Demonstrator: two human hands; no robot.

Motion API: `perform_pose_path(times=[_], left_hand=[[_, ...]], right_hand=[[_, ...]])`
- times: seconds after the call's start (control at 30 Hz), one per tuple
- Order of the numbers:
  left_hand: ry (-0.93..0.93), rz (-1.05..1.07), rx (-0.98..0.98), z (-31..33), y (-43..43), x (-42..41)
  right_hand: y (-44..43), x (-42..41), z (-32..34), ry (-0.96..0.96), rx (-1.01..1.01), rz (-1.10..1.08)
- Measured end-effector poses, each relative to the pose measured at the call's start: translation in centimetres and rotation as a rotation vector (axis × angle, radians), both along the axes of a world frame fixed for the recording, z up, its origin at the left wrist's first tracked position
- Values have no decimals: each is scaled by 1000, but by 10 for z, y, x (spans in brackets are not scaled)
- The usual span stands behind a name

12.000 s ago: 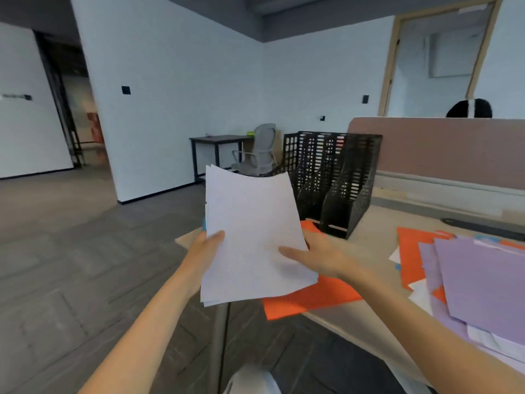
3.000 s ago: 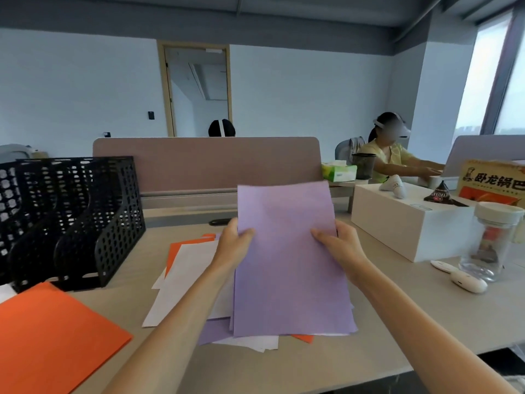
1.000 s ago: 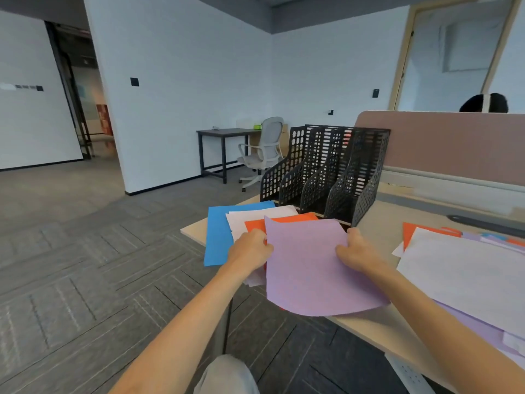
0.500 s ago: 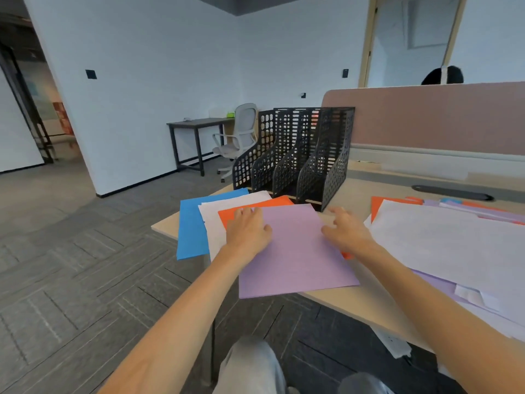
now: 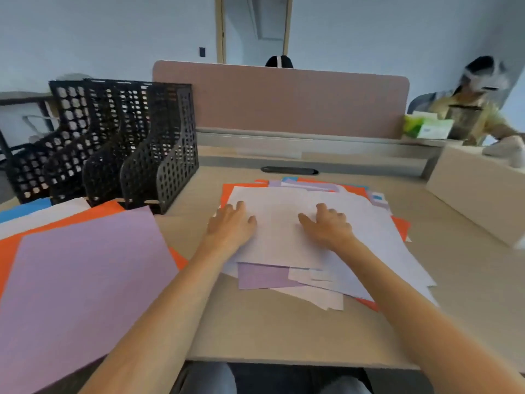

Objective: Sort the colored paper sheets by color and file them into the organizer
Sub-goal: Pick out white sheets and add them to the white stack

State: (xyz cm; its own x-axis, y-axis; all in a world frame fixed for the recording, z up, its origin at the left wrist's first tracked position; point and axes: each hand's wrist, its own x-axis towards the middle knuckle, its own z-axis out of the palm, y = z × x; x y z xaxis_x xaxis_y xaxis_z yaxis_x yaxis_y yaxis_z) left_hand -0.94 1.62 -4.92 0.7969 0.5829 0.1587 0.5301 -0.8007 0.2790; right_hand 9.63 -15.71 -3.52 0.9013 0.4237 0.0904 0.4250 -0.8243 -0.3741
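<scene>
A mixed pile of paper lies in the middle of the desk, with a white sheet (image 5: 287, 223) on top and purple (image 5: 261, 277) and orange (image 5: 400, 227) sheets showing beneath. My left hand (image 5: 231, 224) rests flat on the white sheet's left edge. My right hand (image 5: 326, 224) rests on the sheet's middle, fingers relaxed. To the left lies a sorted stack: a purple sheet (image 5: 82, 280) on top of orange (image 5: 7, 248), white (image 5: 42, 213) and blue (image 5: 25, 207) sheets. The black mesh organizer (image 5: 113, 143) stands at the back left.
A pink partition (image 5: 284, 100) runs along the desk's far edge. A white box (image 5: 477, 191) sits at the right, with a green tissue pack (image 5: 426, 126) behind it. A person sits at the far right. A black cable grommet (image 5: 289, 170) lies behind the pile.
Both hands have let go of the purple sheet, now lying on the left stack, and moved right onto the white sheet of the mixed pile. The view has swung right.
</scene>
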Motion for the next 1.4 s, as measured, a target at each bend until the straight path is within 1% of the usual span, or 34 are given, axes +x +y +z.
perform_pose_path(times=[0.07, 0.13, 0.23, 0.3, 0.37, 0.43, 0.5, 0.57, 0.63, 0.7, 0.73, 0.83, 0.9, 0.97, 1.03, 1.1, 1.2, 1.23, 1.3, 1.4], left_hand=[[6, 32, 47, -8, 5, 12], [-27, 11, -4, -9, 4, 20], [-96, -19, -63, -6, -3, 21], [-176, -15, -128, -4, -5, 18], [-268, -38, -185, -1, -6, 16], [-325, -111, -236, 2, -12, 16], [-296, -183, -309, 5, -27, 20], [-190, -228, -412, 7, -45, 27], [-107, -249, -494, 10, -58, 35], [-120, -247, -596, 15, -67, 43], [-153, -240, -647, 18, -70, 46], [-328, -205, -766, 24, -75, 53], [-489, -182, -909, 22, -79, 54], [-594, -142, -1050, 19, -83, 51], [-586, -141, -1135, 14, -82, 52], [-532, -144, -1117, 12, -78, 52], [-501, -139, -1126, 13, -76, 54], [-498, -156, -1144, 15, -78, 53], [-498, -167, -1164, 15, -81, 55], [-482, -155, -1065, 16, -81, 56]], right_hand=[[2, 9, -8, 30, 80, 36], [6, 16, -14, 82, 270, 91], [7, 18, -9, 179, 556, 103], [0, 20, -1, 215, 668, 75], [-16, 30, 8, 262, 681, 36], [-42, 45, 17, 266, 590, -25], [-73, 63, 19, 238, 497, -106], [-99, 66, 19, 217, 434, -174], [-112, 57, 16, 199, 286, -211], [-116, 48, 11, 182, 162, -214], [-117, 43, 11, 176, 152, -214], [-119, 44, 11, 199, 228, -206], [-123, 50, 11, 237, 306, -193], [-129, 59, 10, 271, 387, -187], [-143, 62, 12, 281, 461, -178], [-160, 64, 10, 267, 525, -201], [-173, 66, 1, 164, 478, -206], [-172, 64, 1, 171, 474, -182], [-166, 66, -3, 227, 536, -135], [-163, 64, -4, 302, 689, -142]])
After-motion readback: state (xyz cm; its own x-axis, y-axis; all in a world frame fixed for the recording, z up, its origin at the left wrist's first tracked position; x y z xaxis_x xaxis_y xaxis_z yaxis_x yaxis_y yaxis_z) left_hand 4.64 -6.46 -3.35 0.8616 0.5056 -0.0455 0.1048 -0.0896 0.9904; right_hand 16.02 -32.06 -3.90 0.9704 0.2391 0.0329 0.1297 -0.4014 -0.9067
